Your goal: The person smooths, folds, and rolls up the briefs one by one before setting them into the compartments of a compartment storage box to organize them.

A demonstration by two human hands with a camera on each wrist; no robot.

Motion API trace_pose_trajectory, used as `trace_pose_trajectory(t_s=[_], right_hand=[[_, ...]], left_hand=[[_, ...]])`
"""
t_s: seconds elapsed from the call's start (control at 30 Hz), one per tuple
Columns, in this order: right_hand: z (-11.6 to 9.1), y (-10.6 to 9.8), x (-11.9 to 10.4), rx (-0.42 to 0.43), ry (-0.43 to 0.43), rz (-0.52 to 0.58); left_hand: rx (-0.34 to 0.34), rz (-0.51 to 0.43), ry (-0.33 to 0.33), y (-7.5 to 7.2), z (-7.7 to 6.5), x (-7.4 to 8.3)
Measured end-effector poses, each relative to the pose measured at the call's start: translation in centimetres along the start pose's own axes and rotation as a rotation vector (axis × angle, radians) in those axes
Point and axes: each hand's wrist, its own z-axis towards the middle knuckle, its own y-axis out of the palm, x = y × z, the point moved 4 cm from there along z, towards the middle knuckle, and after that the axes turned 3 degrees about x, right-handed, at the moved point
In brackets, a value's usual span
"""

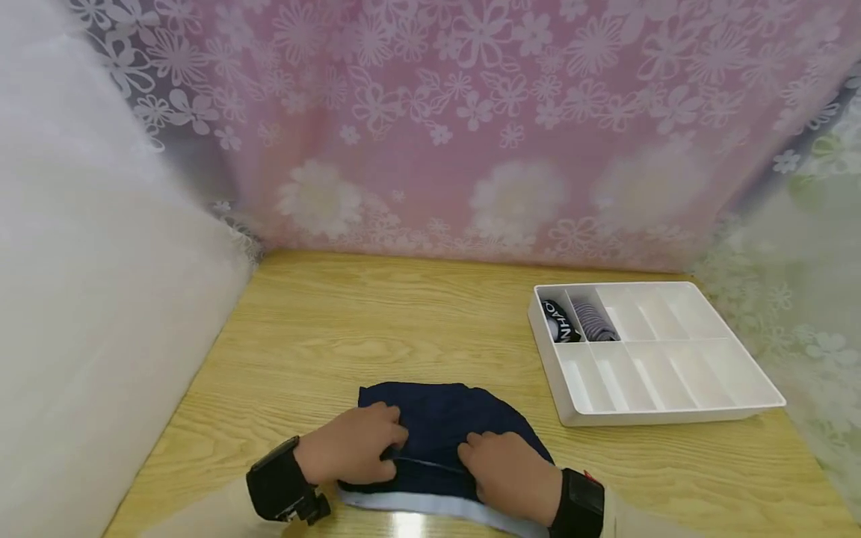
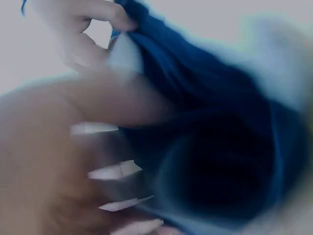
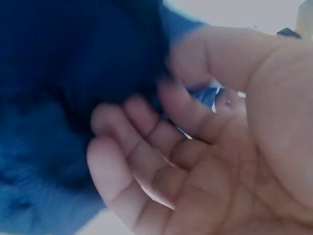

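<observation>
A navy cloth garment [image 1: 440,418] with a pale band [image 1: 430,504] along its near edge lies at the front of the table. My left hand [image 1: 359,445] holds its left part, thumb apart from the curled fingers. In the left wrist view, dark folds of the garment [image 2: 220,161] open in front of the blurred left hand [image 2: 54,147]. On the garment's right part, my right hand [image 1: 514,476] pinches the fabric. The right wrist view has thumb and index finger at the cloth, the other fingers bent. Fingertips are partly hidden by fabric.
A white divided tray [image 1: 572,420] stands on the wood-patterned table [image 1: 323,321] at the right. Its back-left compartments hold a black item with white letters [image 1: 560,321] and a grey striped rolled cloth [image 1: 595,321]. A pink floral curtain [image 1: 417,149] hangs behind.
</observation>
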Motion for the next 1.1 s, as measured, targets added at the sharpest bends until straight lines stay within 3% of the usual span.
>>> trace_pose_trajectory(t_s=[0.1, 0.17, 0.23, 0.3, 0.37, 0.43, 0.53, 0.6, 0.67, 0.73, 0.8, 0.87, 0.9, 1.0, 1.07, 1.1], right_hand=[[0.2, -1.0, 2.3, 0.098, 0.068, -0.033], [0.4, -1.7, 4.4, 0.16, 0.097, 0.01], [0.6, -2.8, 6.7, 0.205, 0.114, 0.161], [0.7, -4.2, 9.0, 0.219, 0.132, 0.386], [0.5, -6.0, 11.2, 0.199, 0.173, 0.628], [0.3, -7.9, 12.8, 0.199, 0.196, 0.709], [0.0, -10.4, 14.6, 0.256, 0.223, 0.588], [0.0, -11.6, 15.5, 0.344, 0.278, 0.446], [0.1, -12.5, 16.1, 0.44, 0.348, 0.375], [0.2, -13.0, 16.4, 0.51, 0.402, 0.403], [0.1, -13.2, 16.4, 0.536, 0.413, 0.539], [0.0, -13.3, 16.0, 0.512, 0.367, 0.78], [-0.1, -13.3, 15.7, 0.483, 0.336, 0.909], [0.0, -13.2, 14.2, 0.377, 0.26, 1.223], [0.3, -13.1, 12.9, 0.329, 0.214, 1.307], [0.5, -13.0, 12.2, 0.316, 0.203, 1.321]], left_hand=[[0.165, -0.215, -0.066, -2.5, 0.5, -1.7], [0.275, -0.382, -0.11, -4.6, 0.6, -2.8], [0.347, -0.522, -0.133, -6.5, 0.5, -3.8], [0.38, -0.593, -0.118, -8.2, 0.3, -4.8], [0.386, -0.601, -0.11, -9.7, 0.0, -5.8], [0.392, -0.541, -0.117, -10.9, -0.3, -6.9], [0.474, -0.46, -0.216, -12.6, -1.1, -8.8], [0.576, -0.451, -0.297, -13.4, -1.7, -9.8], [0.703, -0.486, -0.357, -14.0, -2.1, -10.4], [0.799, -0.53, -0.366, -14.2, -2.3, -10.5], [0.839, -0.566, -0.327, -14.4, -2.4, -10.3], [0.783, -0.588, -0.263, -14.6, -2.4, -9.8], [0.706, -0.6, -0.236, -14.6, -2.4, -9.5], [0.333, -0.601, -0.168, -13.7, -2.4, -8.2], [0.079, -0.566, -0.166, -12.2, -2.3, -7.1], [-0.005, -0.542, -0.187, -11.3, -2.1, -6.4]])
